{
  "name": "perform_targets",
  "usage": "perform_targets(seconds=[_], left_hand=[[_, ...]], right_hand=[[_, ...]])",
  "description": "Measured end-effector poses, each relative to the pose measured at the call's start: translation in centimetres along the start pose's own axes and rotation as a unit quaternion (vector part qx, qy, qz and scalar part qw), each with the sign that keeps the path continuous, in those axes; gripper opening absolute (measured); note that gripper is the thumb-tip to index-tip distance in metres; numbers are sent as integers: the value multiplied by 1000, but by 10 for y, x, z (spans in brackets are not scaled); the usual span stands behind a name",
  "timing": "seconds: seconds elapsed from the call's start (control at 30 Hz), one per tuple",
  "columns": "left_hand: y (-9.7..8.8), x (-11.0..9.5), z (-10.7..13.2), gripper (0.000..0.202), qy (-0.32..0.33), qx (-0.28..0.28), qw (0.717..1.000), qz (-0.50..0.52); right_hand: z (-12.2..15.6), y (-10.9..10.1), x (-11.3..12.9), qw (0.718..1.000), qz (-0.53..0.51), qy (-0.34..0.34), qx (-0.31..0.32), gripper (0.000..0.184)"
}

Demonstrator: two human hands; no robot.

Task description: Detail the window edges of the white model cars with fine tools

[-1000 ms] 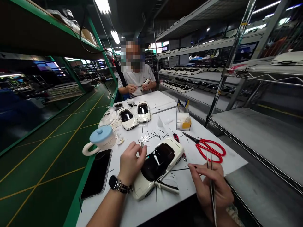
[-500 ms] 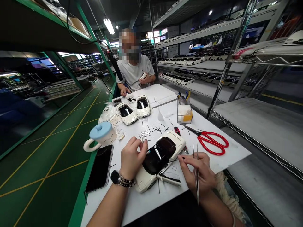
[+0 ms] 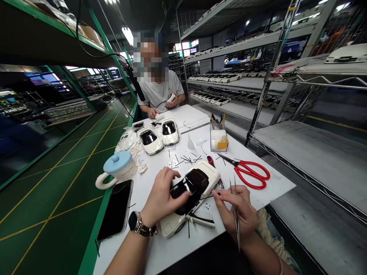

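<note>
left forearm reaches in from below, wrist slightly bent, left hand [image 3: 163, 194] palm down with fingers [image 3: 171, 175] loosely curved and spread. right hand [image 3: 239, 214] sits lower right, palm turned inward, thumb and forefinger pinched together, pointing left.

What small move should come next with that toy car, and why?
Probably swing the tweezers in the right hand tips-down to pick up the thin black strip by its forefinger, beside the white model car. The left hand clasps the car's dark roof, steadying it, while the tweezers lie along the palm, gripping nothing.
</note>
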State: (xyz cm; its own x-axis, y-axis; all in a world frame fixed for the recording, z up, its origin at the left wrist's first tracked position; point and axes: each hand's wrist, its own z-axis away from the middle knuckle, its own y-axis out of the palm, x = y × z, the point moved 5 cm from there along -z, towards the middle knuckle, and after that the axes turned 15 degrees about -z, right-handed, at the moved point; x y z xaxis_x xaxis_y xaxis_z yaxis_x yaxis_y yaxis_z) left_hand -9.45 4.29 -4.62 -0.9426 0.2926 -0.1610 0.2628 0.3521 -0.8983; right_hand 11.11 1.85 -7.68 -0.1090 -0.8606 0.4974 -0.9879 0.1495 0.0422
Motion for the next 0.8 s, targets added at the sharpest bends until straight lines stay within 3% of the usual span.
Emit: perform_targets(seconds=[0.13,0.2,0.3,0.37,0.47,0.63,0.8], left_hand=[[14,-21,7,94,102,118,988,-4],[23,-31,11,106,128,147,980,-27],[31,-39,14,85,103,125,985,-67],[31,-41,14,65,66,88,990,-88],[30,-43,14,49,40,67,993,-89],[28,-40,12,44,50,50,991,-116],[43,-27,18,55,96,-92,958,-256]], right_hand=[[-13,-24,11,995,20,-40,-93,23],[-23,-42,15,981,59,-94,-162,22],[-51,-64,3,959,112,-150,-212,21],[-78,-75,-18,956,148,-145,-209,16],[-120,-80,-61,949,212,-127,-194,21],[-161,-57,-131,961,242,-81,-106,27],[-161,-28,-154,962,263,-72,5,23]])
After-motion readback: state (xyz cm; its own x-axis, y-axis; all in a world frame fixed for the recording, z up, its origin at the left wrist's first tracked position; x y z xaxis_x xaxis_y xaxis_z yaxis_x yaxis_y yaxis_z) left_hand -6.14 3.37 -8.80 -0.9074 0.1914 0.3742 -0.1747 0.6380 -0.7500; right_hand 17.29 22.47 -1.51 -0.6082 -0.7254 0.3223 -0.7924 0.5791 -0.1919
